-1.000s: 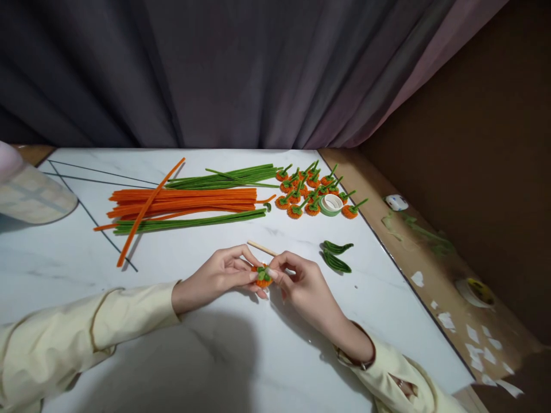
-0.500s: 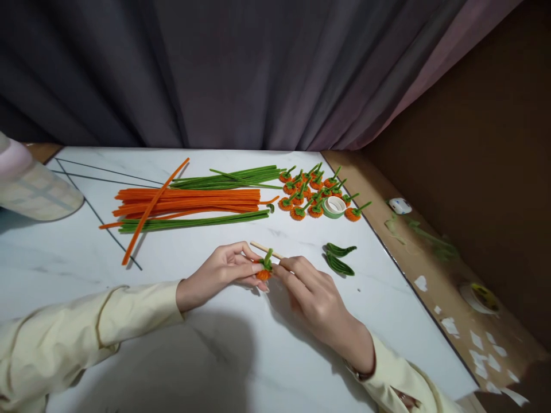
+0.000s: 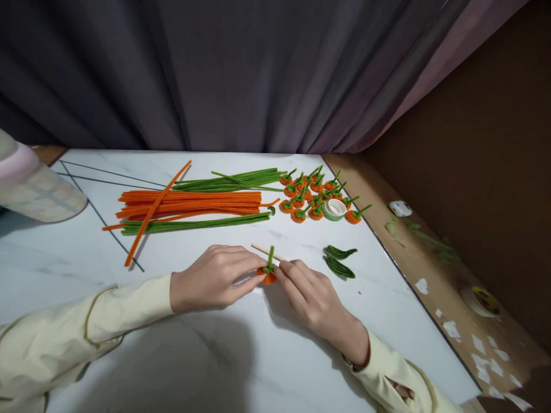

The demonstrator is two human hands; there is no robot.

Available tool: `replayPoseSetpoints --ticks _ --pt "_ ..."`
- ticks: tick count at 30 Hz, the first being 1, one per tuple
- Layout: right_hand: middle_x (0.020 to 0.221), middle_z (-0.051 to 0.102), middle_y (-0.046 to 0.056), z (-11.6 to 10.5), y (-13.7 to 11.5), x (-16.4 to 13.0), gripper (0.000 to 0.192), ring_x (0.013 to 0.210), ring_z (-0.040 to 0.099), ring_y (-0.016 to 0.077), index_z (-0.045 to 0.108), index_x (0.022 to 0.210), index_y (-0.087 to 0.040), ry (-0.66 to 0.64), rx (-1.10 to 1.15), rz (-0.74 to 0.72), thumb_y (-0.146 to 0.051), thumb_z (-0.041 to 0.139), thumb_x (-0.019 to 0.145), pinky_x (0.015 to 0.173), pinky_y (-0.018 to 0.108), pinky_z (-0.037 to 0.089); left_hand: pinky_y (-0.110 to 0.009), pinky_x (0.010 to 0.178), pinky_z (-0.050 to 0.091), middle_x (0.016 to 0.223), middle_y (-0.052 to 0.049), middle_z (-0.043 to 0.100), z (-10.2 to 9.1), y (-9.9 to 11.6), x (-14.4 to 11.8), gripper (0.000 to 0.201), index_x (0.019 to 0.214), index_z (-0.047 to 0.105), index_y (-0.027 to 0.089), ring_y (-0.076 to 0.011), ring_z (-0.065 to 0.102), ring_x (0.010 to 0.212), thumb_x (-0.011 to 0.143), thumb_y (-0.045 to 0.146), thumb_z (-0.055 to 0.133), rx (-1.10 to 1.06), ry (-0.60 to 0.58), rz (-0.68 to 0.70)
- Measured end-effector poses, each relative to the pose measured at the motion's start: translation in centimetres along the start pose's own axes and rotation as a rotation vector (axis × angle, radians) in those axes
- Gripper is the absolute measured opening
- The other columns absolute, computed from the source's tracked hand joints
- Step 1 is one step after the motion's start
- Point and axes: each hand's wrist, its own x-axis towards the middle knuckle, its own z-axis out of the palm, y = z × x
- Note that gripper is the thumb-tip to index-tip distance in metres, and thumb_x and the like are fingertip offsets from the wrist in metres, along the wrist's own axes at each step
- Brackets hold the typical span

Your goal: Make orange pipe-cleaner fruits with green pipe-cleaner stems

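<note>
**Two hands close on a small orange pumpkin at a marble table**

A person in cream sleeves pinches a little orange pumpkin of fuzzy wire between both hands, low over the white marble table; the left hand holds it from one side with fingertips drawn narrow, the right hand grips it from the other, fingers closed against its green stem; a thin wooden stick lies just behind the pumpkin, its near end hidden by the right hand. Two green leaves rest near the right hand; farther back lie a bundle of orange wires and green wires, beside a cluster of finished pumpkins and a roll of green tape; a dark curtain hangs behind.
</note>
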Motion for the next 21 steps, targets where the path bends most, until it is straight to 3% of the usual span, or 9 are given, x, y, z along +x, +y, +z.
replayPoseSetpoints --ticks 4,9,13,18,21 --pt "0.077 0.06 0.012 0.6 -0.1 -0.1 0.022 0.07 0.053 0.0193 0.06 0.085 -0.006 -0.054 0.008 -0.008 -0.002 0.039 0.089 0.055 0.029 0.043 -0.033 0.081 0.043 0.095 -0.011 0.07 -0.3 -0.5 0.1 0.023 0.1 0.066 0.014 -0.0231 0.06 0.087 0.091 0.021 0.046 0.309 -0.084 0.232" --pt "0.073 0.058 0.008 1.2 -0.2 -0.4 0.024 0.068 0.05 0.0178 0.059 0.08 -0.01 -0.086 0.032 0.024 -0.004 0.038 0.09 0.054 0.028 0.04 -0.029 0.07 0.044 0.084 -0.011 0.068 -0.2 -1.6 0.7 0.03 0.091 0.066 0.014 -0.0204 0.058 0.077 0.094 0.016 0.036 0.416 -0.181 0.4" --pt "0.077 0.059 0.01 1.5 -0.2 -0.6 0.026 0.072 0.051 0.0191 0.058 0.088 -0.008 -0.078 0.1 0.061 -0.001 0.033 0.089 0.056 0.028 0.042 -0.029 0.066 0.044 0.081 -0.011 0.066 0.0 -2.2 0.8 0.026 0.087 0.064 0.014 -0.0202 0.057 0.073 0.094 0.016 0.039 0.403 -0.126 0.503" --pt "0.083 0.061 0.009 1.7 -0.3 -0.7 0.023 0.075 0.054 0.0177 0.056 0.092 -0.011 -0.086 0.275 0.24 -0.002 0.035 0.088 0.059 0.027 0.046 -0.03 0.061 0.047 0.075 -0.012 0.065 0.2 -2.4 0.6 0.024 0.086 0.062 0.009 -0.0199 0.057 0.067 0.091 0.008 0.039 0.6 -0.061 0.699" --pt "0.082 0.061 0.009 1.7 -0.6 -0.6 0.026 0.075 0.055 0.0179 0.056 0.094 -0.011 -0.067 0.295 0.269 0.0 0.033 0.086 0.059 0.027 0.048 -0.031 0.056 0.047 0.071 -0.011 0.063 0.3 -2.4 0.4 0.023 0.087 0.061 0.005 -0.0197 0.056 0.062 0.091 0.007 0.039 0.666 -0.033 0.759"
